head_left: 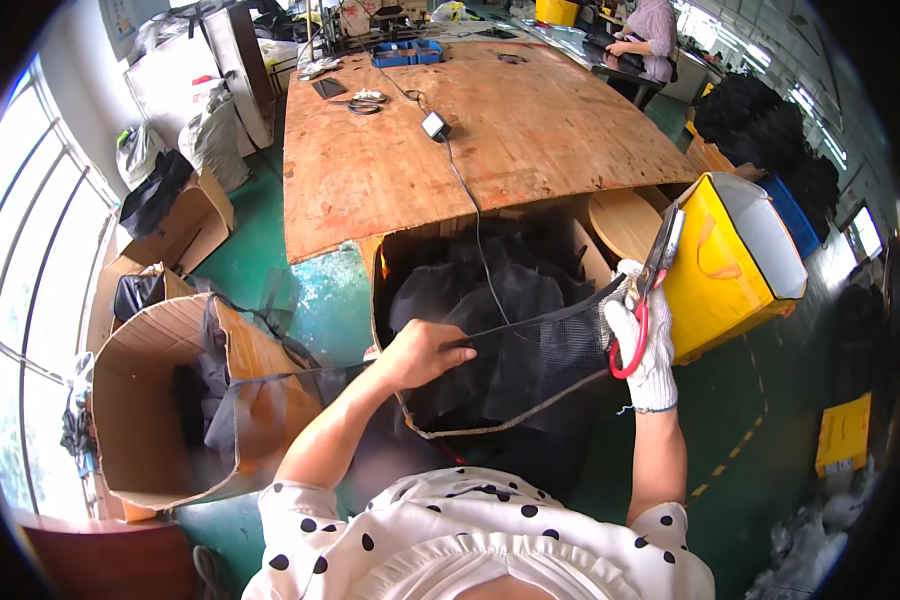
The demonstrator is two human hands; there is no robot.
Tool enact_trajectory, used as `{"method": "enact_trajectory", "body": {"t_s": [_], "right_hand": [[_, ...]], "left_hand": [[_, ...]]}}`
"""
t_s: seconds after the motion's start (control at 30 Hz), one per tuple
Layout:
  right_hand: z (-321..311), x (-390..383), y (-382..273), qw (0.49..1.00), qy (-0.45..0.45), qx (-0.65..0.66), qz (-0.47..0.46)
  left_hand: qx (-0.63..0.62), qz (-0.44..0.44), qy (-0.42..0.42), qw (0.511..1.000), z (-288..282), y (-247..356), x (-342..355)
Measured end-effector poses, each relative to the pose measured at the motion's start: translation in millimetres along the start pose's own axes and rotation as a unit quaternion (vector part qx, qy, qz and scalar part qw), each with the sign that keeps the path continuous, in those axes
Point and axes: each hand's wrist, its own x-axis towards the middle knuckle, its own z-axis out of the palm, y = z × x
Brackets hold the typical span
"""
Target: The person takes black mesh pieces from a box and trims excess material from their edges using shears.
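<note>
My bare left hand [418,354] is closed on the bound edge of a black mesh fabric [562,348]. From there the edge runs rightward, pulled fairly straight, to my right hand [654,345], which wears a white knit glove. That gloved hand holds red-handled scissors [642,330] with the blades pointing up and away, and the mesh's end is bunched at its fingers. Leftward, a dark strip trails from my left hand to the left carton. Below the mesh, a cardboard box [510,428] is filled with black mesh pieces [470,275].
An open carton [135,375] holding dark fabric stands at left. A wooden table [380,165] lies ahead, with a cable and small device [435,126] on it. At right are a yellow insulated bag [715,270] and a round wooden board [622,226]. Another person [652,40] works far right.
</note>
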Motion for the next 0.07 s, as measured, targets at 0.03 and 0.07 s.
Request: {"method": "enact_trajectory", "body": {"t_s": [0.03,0.07], "right_hand": [[-1.4,2.3,5.5,0.999,0.001,-0.035,-0.013],[-4.4,4.1,10.0,0.997,0.003,-0.071,-0.025]], "left_hand": [[-0.062,-0.051,-0.076,0.994,-7.4,-1.4,0.4],[-0.256,-0.065,-0.119,0.957,-13.5,-1.8,-0.4]]}}
